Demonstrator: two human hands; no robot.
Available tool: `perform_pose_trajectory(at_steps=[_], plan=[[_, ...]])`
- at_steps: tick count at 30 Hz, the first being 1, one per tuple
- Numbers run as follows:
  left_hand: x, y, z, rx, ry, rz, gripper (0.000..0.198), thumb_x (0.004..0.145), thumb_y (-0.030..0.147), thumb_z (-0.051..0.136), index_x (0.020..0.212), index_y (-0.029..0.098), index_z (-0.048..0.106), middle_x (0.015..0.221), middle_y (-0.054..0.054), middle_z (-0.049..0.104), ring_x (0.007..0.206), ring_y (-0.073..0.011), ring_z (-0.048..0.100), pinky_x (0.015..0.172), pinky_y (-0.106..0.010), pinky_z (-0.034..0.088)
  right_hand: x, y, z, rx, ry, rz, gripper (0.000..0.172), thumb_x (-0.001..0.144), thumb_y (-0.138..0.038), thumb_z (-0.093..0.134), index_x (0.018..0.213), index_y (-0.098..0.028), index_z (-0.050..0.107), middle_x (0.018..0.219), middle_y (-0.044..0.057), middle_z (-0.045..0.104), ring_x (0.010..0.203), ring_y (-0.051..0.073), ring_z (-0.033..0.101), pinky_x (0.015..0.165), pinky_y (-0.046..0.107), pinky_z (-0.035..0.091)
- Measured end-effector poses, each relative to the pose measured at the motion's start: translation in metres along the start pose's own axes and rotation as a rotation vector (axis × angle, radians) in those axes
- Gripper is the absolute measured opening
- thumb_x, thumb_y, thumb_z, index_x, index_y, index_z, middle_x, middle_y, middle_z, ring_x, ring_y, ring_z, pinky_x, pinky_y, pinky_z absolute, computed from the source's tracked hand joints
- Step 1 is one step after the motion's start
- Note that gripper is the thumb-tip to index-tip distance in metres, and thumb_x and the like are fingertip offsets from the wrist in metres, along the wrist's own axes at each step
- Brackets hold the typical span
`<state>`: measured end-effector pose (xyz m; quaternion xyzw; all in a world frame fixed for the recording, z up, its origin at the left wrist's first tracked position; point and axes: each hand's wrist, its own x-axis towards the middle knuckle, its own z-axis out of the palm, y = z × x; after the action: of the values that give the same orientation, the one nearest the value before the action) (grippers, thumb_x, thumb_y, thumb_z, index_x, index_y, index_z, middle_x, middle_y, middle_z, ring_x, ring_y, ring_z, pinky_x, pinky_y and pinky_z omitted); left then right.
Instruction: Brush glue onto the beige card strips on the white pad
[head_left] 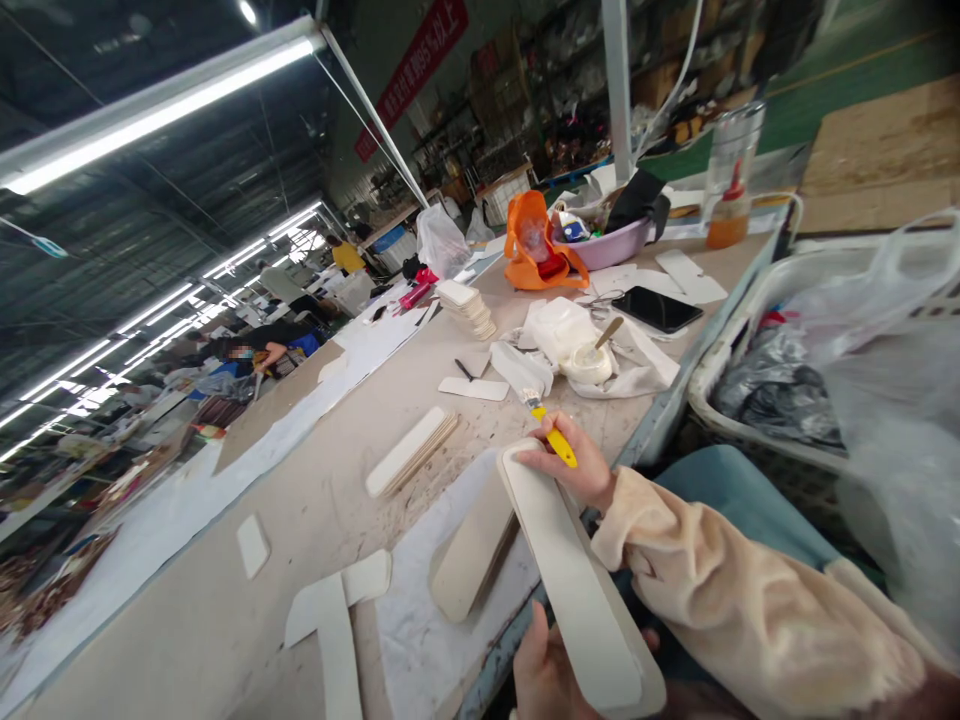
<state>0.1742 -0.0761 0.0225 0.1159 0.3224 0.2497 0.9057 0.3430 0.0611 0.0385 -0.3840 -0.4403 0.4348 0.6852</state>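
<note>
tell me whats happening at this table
A person holds a long white strip over the table's near edge. The left hand grips its near end. The right hand rests on its far end and also holds a yellow-handled brush. A stack of similar strips lies on the table, and a small white pot with a stick in it sits beyond the brush.

Factory floor — long worktables (247,560), stacked insoles (466,306).
</note>
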Motion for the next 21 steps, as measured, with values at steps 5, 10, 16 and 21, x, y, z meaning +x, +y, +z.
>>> perform_pose_trajectory(at_steps=[5,10,16,21], plan=[[-0.007,-0.001,0.009,0.015,-0.109,-0.043,0.076,0.072,0.07,0.051,0.121,0.013,0.062,0.134,-0.016,0.057,0.127,-0.0408,0.047,0.089,-0.052,0.045,-0.001,-0.004,0.003,0.071,0.007,0.023,0.049,0.067,-0.037,0.079,0.085,-0.024,0.036,0.071,-0.007,0.047,0.06,0.009,0.044,0.055,0.023,0.037],[-0.008,-0.001,0.009,-0.016,-0.068,-0.053,0.07,0.082,0.059,0.048,0.125,0.005,0.058,0.137,-0.02,0.053,0.112,-0.0319,0.06,0.085,-0.042,0.05,0.001,0.002,0.001,0.064,0.021,0.005,0.05,0.066,-0.036,0.081,0.086,-0.024,0.036,0.071,-0.008,0.048,0.06,0.008,0.042,0.055,0.022,0.036],[-0.001,-0.01,0.004,0.023,0.133,0.026,0.047,0.086,0.045,0.057,0.102,0.003,0.067,0.105,-0.02,0.07,0.086,-0.0244,0.069,0.071,-0.036,0.057,0.002,0.009,-0.001,0.035,0.013,-0.017,0.05,0.065,-0.035,0.081,0.087,-0.024,0.038,0.071,-0.007,0.047,0.06,0.008,0.041,0.054,0.022,0.036],[0.002,-0.013,0.006,0.052,0.238,0.079,0.038,0.078,0.039,0.072,0.096,0.006,0.065,0.09,-0.017,0.073,0.08,-0.0265,0.071,0.07,-0.039,0.058,0.002,0.01,0.0,0.036,0.018,0.024,0.054,0.061,-0.038,0.083,0.087,-0.024,0.038,0.072,-0.007,0.049,0.061,0.008,0.044,0.054,0.021,0.038]])
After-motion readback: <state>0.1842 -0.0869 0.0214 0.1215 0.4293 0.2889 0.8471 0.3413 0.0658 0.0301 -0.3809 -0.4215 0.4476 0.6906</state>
